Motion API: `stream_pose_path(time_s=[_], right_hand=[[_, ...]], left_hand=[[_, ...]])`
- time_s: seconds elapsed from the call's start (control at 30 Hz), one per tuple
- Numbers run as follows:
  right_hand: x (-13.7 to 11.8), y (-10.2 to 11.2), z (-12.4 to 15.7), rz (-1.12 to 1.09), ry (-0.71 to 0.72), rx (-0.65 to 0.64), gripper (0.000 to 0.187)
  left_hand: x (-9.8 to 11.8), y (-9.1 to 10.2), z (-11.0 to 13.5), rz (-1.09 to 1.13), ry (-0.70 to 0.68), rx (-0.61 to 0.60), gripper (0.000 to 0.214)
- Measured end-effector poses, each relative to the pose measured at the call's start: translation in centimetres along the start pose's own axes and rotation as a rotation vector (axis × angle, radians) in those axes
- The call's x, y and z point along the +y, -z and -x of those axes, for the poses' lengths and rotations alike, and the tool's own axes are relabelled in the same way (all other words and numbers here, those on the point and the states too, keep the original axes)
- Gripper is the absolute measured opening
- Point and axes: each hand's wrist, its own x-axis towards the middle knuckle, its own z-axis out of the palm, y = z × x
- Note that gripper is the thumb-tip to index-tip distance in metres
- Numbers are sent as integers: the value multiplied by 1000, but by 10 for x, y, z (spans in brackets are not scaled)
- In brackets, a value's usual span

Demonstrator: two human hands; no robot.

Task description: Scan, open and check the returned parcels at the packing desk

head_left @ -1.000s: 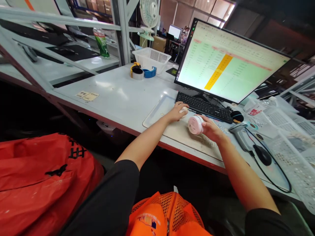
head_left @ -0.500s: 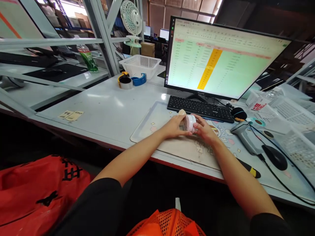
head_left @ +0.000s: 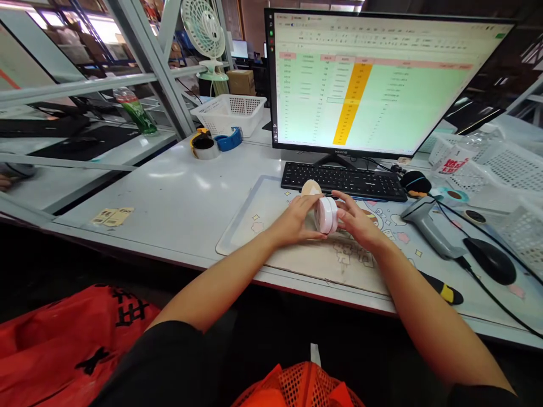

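The round jar (head_left: 326, 215) stood on edge above the desk mat (head_left: 240, 229), its left side held between the thumb and fingers of the left hand (head_left: 293, 220). The right hand (head_left: 360, 225) curved its fingers at the opposite side (whether gripping, I couldn't tell). It looked light, stiff and smooth, likely slippery, and best held around its rim.

Glossy, smooth plastic gleamed on the round pink-and-white container (head_left: 327, 216)! The white desktop (head_left: 173, 186) threw back sheen, the desk mat (head_left: 250, 217) looked matt, the left frame post (head_left: 172, 104) was smooth metal, and the near red sack (head_left: 59, 345) showed creased, shiny plastic!
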Motion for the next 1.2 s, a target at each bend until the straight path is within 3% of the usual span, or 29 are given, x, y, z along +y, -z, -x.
stream_pose_path(time_s=[0.1,0.2,0.3,0.47,0.53,0.7,0.83,1.0,1.2], right_hand=[[1,-4,0,13,37,21,77],[6,-11,-1,2,-90,83,67],[8,-12,1,-16,-242,34,86],[-4,-1,6,-73,-26,-39,75],[-7,-1,6,-79,18,-66,81],[-4,-11,5,-11,-69,16,70],[-4,-12,9,24,-105,-9,81],[-4,-6,9,-162,-38,-76,78],[4,-18,1,-279,-166,7,55]], left_hand=[[-1,1,1,-8,-33,19,111],[4,0,1,-34,-97,-16,108],[9,-1,0,-38,-125,-46,107],[8,0,-1,4,-128,66,110],[7,1,0,12,-99,86,111],[7,1,0,-9,-93,32,113],[8,2,-1,-40,-117,30,109],[9,3,-1,-98,-56,78,111],[13,2,-2,-128,-91,35,111]])
